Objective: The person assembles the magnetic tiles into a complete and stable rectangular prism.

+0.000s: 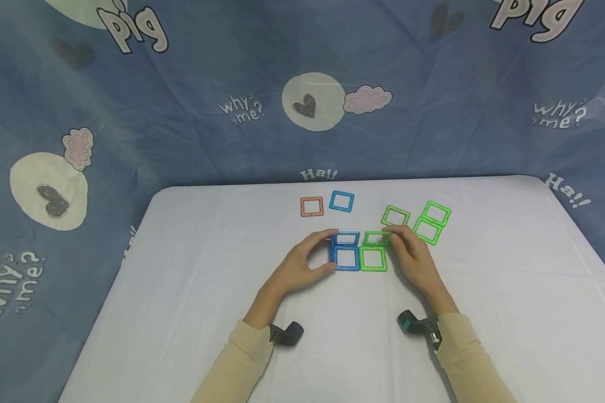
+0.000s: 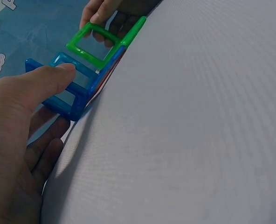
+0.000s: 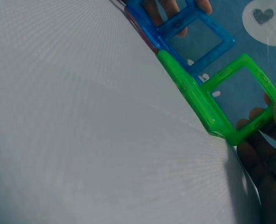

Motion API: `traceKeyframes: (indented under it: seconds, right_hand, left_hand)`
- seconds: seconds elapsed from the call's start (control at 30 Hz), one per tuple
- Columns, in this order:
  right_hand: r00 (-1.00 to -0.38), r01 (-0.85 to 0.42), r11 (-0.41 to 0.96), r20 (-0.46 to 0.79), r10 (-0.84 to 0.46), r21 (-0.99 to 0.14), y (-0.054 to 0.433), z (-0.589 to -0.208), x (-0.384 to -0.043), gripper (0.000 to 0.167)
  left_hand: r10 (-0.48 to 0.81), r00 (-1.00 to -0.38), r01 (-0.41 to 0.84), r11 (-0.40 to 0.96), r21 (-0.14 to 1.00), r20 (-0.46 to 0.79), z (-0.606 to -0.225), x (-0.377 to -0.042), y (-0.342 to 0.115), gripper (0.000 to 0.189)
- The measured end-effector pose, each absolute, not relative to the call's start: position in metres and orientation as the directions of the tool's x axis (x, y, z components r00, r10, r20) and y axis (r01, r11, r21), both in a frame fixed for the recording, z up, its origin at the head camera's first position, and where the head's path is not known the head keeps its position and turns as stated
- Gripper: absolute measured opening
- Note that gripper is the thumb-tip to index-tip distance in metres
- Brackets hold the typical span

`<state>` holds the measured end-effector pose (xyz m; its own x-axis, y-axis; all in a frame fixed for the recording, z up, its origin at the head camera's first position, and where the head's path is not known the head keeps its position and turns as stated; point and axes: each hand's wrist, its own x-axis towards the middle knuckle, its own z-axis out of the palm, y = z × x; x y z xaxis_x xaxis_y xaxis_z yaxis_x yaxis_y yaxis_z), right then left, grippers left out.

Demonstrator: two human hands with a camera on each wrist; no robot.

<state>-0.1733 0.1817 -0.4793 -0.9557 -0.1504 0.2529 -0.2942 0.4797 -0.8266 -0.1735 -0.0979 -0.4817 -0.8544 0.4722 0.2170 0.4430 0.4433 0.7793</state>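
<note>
Open-centred magnetic tiles form a small joined group in front of me. In it, a flat blue square tile (image 1: 348,268) lies beside a flat green square tile (image 1: 373,270). More blue tiles stand up at its left and back. My left hand (image 1: 297,264) pinches the standing blue tile (image 2: 77,88) at the left, thumb on the near edge and fingers beyond. Behind the flat green tile stands another green tile (image 3: 264,80); my right hand (image 1: 417,260) pinches its outer edge between thumb and fingers.
Further back on the white table (image 1: 206,252) lie an orange square tile (image 1: 311,214) and a light blue one (image 1: 341,210). Close by the right hand are a loose green tile (image 1: 395,207) and two joined green tiles (image 1: 428,223). A printed blue cloth (image 1: 191,112) hangs behind the table.
</note>
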Motion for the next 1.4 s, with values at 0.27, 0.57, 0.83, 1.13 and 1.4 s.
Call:
traceKeyframes:
  seconds: [0.27, 0.57, 0.83, 1.13, 1.4]
  right_hand:
    - [-0.945, -0.326, 0.475, 0.277, -0.172, -0.817, 0.1817, -0.4797, -0.1744, 0.024]
    - [-0.945, -0.328, 0.49, 0.275, -0.179, -0.807, 0.1819, -0.4833, -0.1757, 0.026]
    - [-0.95, -0.312, 0.497, 0.261, -0.172, -0.81, 0.1816, -0.4819, -0.1749, 0.026]
    - [-0.951, -0.309, 0.494, 0.256, -0.174, -0.812, 0.181, -0.4801, -0.1748, 0.026]
    - [-0.95, -0.312, 0.495, 0.26, -0.172, -0.811, 0.1815, -0.4832, -0.1761, 0.026]
  left_hand:
    - [0.478, -0.846, 0.461, 0.43, 0.777, 0.237, -0.4817, -0.1738, -0.0973, 0.072]
    - [0.472, -0.853, 0.445, 0.437, 0.781, 0.222, -0.4808, -0.1728, -0.0978, 0.071]
    - [0.479, -0.852, 0.441, 0.439, 0.782, 0.212, -0.4802, -0.1731, -0.0973, 0.071]
    - [0.482, -0.848, 0.449, 0.434, 0.781, 0.22, -0.4801, -0.1738, -0.0969, 0.071]
    - [0.479, -0.852, 0.441, 0.445, 0.779, 0.209, -0.4806, -0.1734, -0.0973, 0.071]
